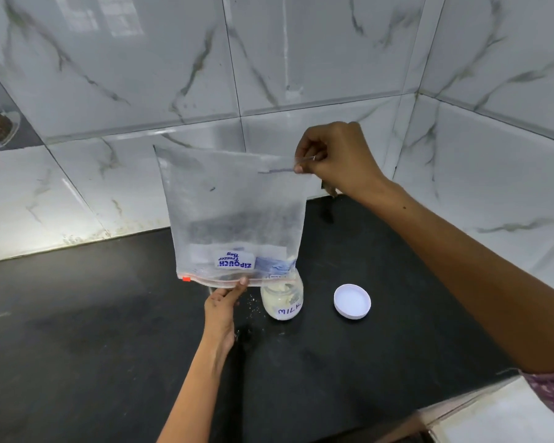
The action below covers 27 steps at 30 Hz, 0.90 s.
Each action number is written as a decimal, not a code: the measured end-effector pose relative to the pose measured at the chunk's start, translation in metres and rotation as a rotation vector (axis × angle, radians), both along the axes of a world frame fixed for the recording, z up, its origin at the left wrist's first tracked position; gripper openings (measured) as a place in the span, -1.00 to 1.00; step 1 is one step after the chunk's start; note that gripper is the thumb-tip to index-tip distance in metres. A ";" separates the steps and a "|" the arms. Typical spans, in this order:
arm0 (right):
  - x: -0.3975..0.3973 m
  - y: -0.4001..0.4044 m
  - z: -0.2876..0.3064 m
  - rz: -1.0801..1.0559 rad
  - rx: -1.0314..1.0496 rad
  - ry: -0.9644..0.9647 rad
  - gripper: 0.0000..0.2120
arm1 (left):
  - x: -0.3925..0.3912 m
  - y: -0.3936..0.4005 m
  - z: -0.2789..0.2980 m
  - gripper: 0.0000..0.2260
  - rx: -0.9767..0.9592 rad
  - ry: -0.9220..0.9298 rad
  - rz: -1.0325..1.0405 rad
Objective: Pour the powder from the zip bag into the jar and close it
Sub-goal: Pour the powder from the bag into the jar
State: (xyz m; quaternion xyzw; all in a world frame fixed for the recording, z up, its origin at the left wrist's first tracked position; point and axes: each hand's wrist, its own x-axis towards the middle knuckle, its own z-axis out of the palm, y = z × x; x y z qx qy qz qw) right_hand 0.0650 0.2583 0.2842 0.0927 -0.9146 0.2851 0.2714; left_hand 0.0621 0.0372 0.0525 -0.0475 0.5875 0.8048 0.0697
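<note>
The fingers (303,161) of the right hand (336,158) pinched the bottom corner of the zip bag (234,212), which hung upside down, its printed label inverted. That corner was the highest part of the bag, raised well above the worktop (109,330). The thumb and fingers (242,282) of the left hand (223,311) gripped the zip edge from below, about midway along it, with the thumb lying on the near face of the bag. The bag was clear and dusted inside with a thin white film; its zip edge slanted down toward the right, and the lowest corner sat right over the mouth of the jar (282,298), hiding the rim.

The jar stood upright on the dark worktop, just beside the left hand, holding white powder and marked "MILK" on its front. A white lid (352,301) lay flat on the worktop near the jar, on the side toward the right wall. A few pale specks (253,306) lay on the worktop between the left hand and the jar.
</note>
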 end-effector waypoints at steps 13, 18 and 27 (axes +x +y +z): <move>0.011 0.005 -0.002 0.012 -0.054 -0.041 -0.89 | -0.004 0.005 0.012 -0.76 0.024 -0.018 -0.068; 0.013 0.008 -0.009 -0.012 -0.060 -0.047 -0.89 | -0.005 0.004 0.012 -0.81 0.036 -0.005 -0.087; 0.014 0.010 -0.006 -0.024 -0.093 -0.013 -0.88 | -0.006 0.004 0.011 -0.68 0.075 -0.004 -0.072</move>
